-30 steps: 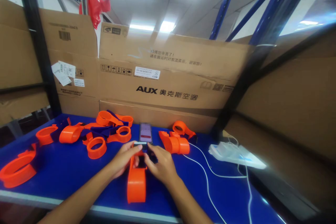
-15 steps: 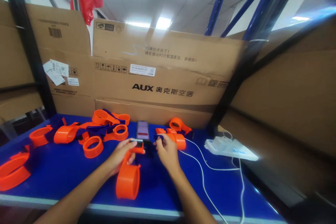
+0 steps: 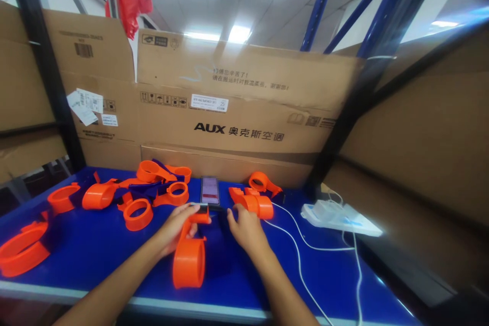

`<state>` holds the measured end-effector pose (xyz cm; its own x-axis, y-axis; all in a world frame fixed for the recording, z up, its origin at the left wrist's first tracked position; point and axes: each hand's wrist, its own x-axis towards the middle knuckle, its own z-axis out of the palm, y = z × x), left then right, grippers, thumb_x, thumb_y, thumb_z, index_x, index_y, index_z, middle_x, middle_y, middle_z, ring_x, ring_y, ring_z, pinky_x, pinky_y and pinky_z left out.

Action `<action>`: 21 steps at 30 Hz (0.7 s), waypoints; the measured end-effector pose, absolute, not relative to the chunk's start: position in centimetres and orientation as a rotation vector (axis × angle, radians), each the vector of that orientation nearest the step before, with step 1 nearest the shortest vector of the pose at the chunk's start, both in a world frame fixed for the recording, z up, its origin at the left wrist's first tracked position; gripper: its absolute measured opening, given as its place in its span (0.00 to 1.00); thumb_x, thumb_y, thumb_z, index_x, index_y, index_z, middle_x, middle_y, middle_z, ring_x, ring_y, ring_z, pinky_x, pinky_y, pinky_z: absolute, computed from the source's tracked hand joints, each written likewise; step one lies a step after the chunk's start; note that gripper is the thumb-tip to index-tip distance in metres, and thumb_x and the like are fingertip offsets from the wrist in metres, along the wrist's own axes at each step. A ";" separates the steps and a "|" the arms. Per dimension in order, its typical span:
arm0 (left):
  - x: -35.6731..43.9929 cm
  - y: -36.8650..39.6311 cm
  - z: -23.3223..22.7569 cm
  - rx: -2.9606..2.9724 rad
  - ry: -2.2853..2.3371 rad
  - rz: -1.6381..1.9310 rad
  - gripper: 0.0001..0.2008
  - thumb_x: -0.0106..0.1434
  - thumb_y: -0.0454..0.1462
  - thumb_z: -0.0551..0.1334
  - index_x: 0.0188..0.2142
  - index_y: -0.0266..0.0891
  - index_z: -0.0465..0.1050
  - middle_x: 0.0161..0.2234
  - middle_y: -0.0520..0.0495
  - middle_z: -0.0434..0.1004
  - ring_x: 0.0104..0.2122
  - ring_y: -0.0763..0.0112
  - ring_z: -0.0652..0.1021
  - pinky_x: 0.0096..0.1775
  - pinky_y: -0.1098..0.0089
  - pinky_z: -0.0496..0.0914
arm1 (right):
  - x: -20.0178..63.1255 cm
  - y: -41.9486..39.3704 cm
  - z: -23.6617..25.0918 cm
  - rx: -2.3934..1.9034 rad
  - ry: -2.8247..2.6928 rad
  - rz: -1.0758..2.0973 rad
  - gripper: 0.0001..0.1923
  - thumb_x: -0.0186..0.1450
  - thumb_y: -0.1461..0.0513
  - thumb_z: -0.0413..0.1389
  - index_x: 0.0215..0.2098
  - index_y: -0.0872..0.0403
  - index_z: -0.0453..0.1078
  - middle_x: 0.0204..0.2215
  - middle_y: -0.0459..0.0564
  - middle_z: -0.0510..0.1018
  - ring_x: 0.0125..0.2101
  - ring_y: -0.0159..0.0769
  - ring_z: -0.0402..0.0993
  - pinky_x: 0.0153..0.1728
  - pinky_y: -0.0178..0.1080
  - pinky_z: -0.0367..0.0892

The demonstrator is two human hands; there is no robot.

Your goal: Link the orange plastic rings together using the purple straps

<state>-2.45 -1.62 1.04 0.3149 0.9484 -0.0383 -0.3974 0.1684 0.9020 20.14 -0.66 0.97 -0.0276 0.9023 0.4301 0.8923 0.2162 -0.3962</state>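
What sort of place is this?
Probably a workshop or packing bench, though I can't say which. Several similar orange ring-shaped parts lie on a blue tabletop, a printed cardboard panel stands along its back, and a blue metal upright rises beyond.

Probably a workshop, blue racking point(image 3: 321, 5), cardboard panels point(image 3: 244, 109)

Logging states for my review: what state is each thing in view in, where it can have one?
Left hand, closed on the held holder
Held holder, ring end toward the person
Right hand, fingers bent; grip unclear
Other holders, spread over the table
Phone, screen lit
Cable, slack
Ceiling light, on
Carton, standing
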 end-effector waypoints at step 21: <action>-2.5 -1.0 0.8 0.924 0.884 1.095 0.26 0.59 0.57 0.64 0.39 0.34 0.71 0.17 0.46 0.76 0.13 0.67 0.76 0.15 0.76 0.65 | 17.0 -3.4 3.8 -0.799 -2.140 0.179 0.19 0.69 0.60 0.56 0.58 0.46 0.70 0.50 0.53 0.75 0.50 0.42 0.73 0.50 0.45 0.71</action>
